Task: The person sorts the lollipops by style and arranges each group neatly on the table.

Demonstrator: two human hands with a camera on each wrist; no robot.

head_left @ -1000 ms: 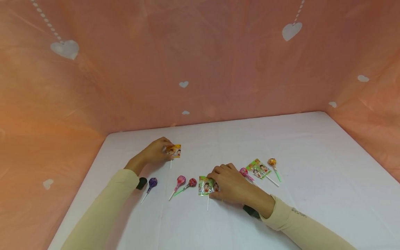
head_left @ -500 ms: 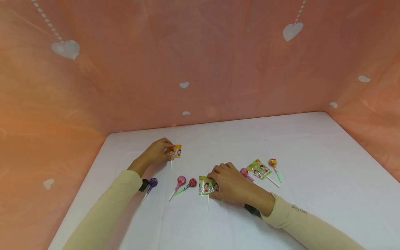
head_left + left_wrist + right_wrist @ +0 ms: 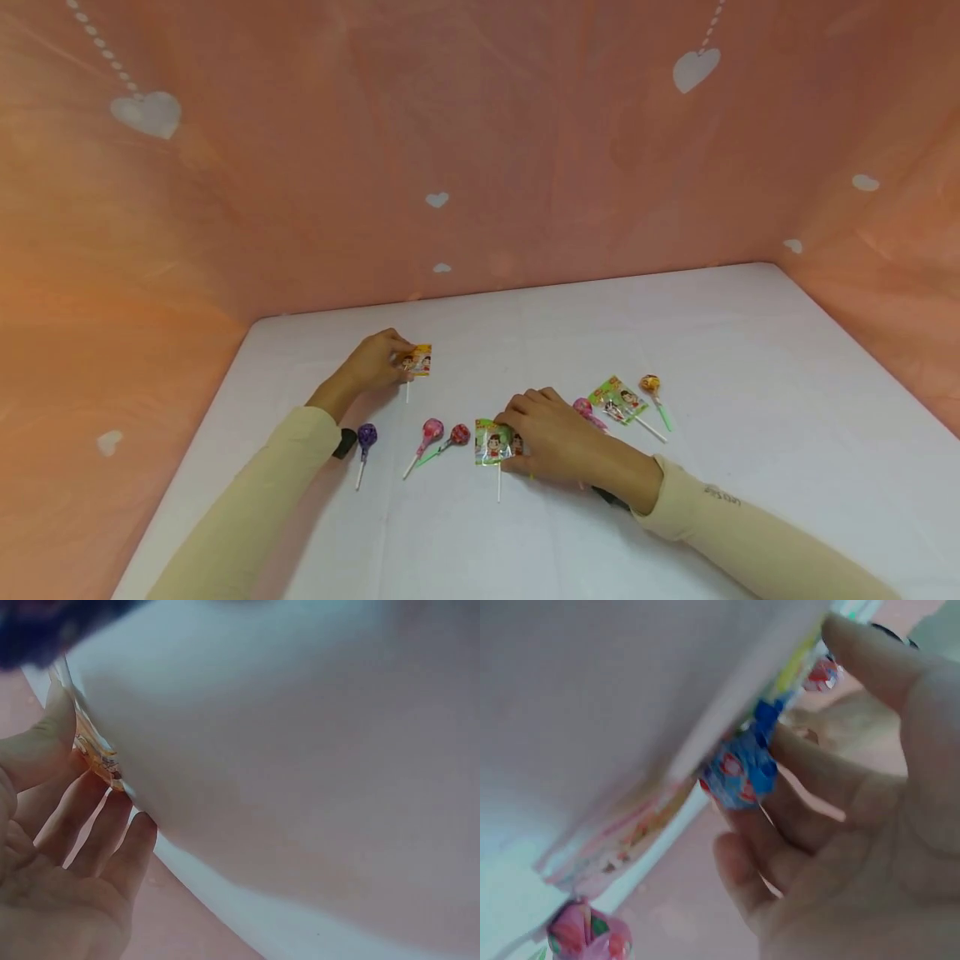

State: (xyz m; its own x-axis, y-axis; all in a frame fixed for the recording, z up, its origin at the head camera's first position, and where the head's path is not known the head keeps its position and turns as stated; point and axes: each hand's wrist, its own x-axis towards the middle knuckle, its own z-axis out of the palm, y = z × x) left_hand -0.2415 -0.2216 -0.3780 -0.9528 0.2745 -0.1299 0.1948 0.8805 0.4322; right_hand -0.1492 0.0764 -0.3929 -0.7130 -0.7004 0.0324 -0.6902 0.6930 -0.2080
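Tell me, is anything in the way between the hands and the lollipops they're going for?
No, nothing visible is in the way. The left hand already pinches the orange-wrapped lollipop, and the right hand already rests on the green-wrapped lollipop. The other lollipops lie off to the sides on the white table.

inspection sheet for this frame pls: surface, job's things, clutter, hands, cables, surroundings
Surface: white table, cloth-covered, creased.
Job's things: orange flat lollipop in the left hand; green flat lollipop under the right hand.
Clutter: purple lollipop, two pink-red lollipops, another green flat lollipop, orange round lollipop, pink lollipop beside the right hand.
Hands: left hand pinches the orange one; right hand holds the green one, with a blue-wrapped lollipop against its fingers.
Cables: nothing seen.
Surroundings: pink backdrop with white hearts.
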